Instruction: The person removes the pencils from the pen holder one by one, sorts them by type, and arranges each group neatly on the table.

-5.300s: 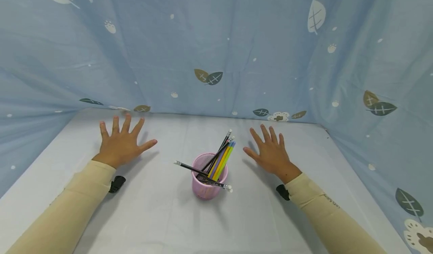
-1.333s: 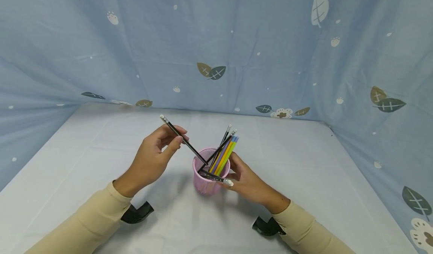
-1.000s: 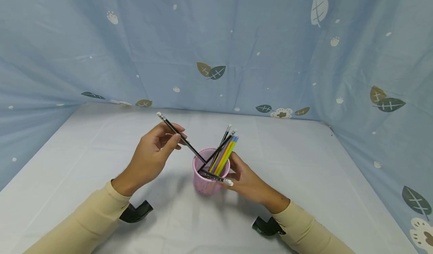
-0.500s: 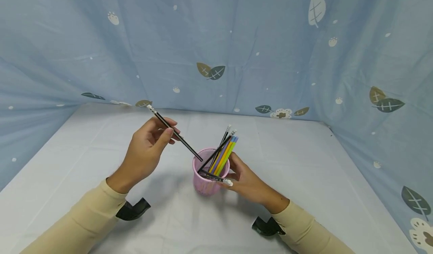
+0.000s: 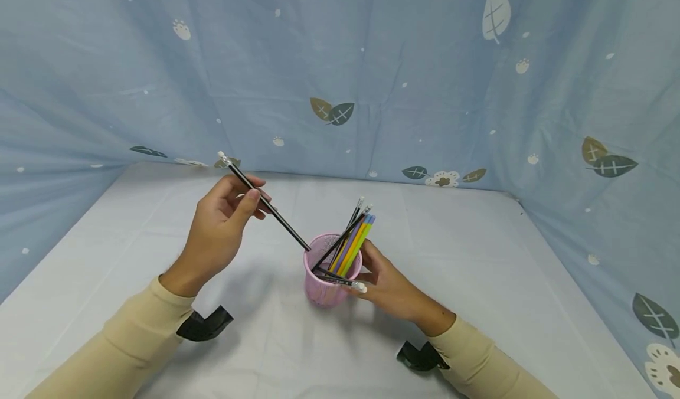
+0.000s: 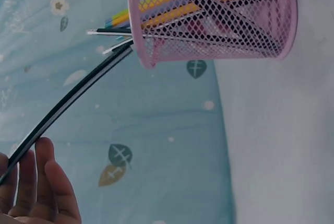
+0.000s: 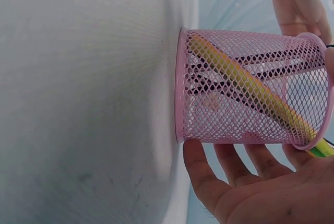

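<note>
Left hand (image 5: 215, 228) is pinched on a black pencil (image 5: 287, 226), its lower end at the rim of the pink mesh cup (image 5: 321, 294), gripped upright on the surface (image 5: 494, 257) by the right hand (image 5: 390, 284). Best guided along its slant, clear of the other pencils (image 5: 355, 245).

The left grip (image 6: 44, 195) holds a dark pencil (image 6: 69, 99) slanting toward a pink mesh cup (image 6: 136, 23).

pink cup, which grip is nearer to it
Right: the right grip holds the pink cup at its right side; the left grip is apart, off to its left.
</note>
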The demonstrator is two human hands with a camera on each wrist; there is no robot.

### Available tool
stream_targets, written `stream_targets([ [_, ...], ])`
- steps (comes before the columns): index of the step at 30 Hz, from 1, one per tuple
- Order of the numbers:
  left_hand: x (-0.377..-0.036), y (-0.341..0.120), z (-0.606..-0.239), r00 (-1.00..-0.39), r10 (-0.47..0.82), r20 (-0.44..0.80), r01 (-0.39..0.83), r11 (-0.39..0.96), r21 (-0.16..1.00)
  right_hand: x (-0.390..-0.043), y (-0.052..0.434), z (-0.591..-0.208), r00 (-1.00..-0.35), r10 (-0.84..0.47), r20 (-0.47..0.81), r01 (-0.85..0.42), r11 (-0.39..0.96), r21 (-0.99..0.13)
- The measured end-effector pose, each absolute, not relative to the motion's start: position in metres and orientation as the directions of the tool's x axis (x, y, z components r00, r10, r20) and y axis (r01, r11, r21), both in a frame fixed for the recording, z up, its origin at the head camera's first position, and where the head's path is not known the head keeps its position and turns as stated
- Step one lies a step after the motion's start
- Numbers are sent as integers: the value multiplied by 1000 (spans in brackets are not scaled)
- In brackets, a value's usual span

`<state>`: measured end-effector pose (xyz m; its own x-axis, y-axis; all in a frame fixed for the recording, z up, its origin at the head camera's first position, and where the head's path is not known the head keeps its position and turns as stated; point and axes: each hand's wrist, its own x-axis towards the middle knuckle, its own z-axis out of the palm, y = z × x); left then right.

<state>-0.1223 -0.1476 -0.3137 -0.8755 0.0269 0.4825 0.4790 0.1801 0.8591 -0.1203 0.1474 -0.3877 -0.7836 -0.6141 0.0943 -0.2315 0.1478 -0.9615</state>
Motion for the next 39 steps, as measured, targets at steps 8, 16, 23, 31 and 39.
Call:
stream_targets([
  [8,-124,-151,-315,-887,49,459,461,131,878,-119,148,-388,-793,-604,79,-223,168,-960],
  [16,-128,-154,-321,-915,84,393,398,50,916,-119,148,-388,-789,-608,88,-232,162,-959],
  [23,-131,-155,-326,-939,122,320,328,51,943,-119,148,-387,-789,-608,88,-233,164,-959],
  [31,-136,-157,-332,-953,133,271,282,72,957,-118,148,-387,-789,-607,92,-236,162,-958],
  [39,-139,-160,-338,-968,162,191,215,143,966,-118,147,-387,-791,-606,83,-226,164,-960],
])
